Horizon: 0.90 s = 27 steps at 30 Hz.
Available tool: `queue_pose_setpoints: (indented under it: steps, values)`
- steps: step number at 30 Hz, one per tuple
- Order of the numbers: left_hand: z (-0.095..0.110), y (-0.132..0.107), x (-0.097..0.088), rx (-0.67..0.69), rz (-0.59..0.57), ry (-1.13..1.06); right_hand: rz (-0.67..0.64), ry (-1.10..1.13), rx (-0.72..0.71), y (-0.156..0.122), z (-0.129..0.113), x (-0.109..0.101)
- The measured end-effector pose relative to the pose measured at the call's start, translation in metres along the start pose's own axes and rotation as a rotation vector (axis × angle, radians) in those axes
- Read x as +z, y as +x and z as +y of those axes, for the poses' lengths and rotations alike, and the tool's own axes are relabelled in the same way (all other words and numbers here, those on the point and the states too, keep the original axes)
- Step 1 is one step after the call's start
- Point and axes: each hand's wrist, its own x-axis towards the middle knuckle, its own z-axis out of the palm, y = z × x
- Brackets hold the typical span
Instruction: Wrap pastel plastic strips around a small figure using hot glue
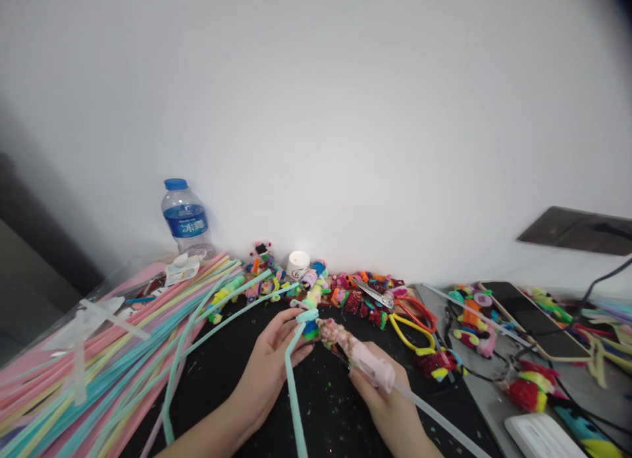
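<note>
My left hand (273, 345) is closed around a small pipe-cleaner figure (311, 328), blue and green below with a mint band wrapped around it. From the band, a mint pipe cleaner (295, 399) hangs down toward me. In my right hand (388, 395) is a pink glue gun (371, 364), its front part crusted with dried glue. A clear glue stick (439, 425) juts from its rear. The nozzle points at the figure, very close; whether they touch I cannot tell. Both hands are over a black mat (328, 405) specked with bits.
Pastel pipe cleaners (123, 353) fan out at left beside a water bottle (185, 218). Behind the hands stand several fuzzy figures and a paper cup (298, 265). Scissors (412, 326) lie right of centre. Farther right are a phone (533, 320), cables and a white box (543, 437).
</note>
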Motion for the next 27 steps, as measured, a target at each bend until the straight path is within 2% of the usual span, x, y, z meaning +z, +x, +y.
queue_pose_setpoints:
  steps: [12, 27]
  values:
    - [0.0063, -0.0026, 0.0058, -0.048, -0.015, -0.046, 0.016, -0.033, -0.010, -0.0010, 0.0008, 0.0002]
    - [0.0063, -0.0032, 0.0037, -0.068, -0.087, -0.111, 0.021, -0.047, -0.012, 0.0015, -0.0024, -0.0003]
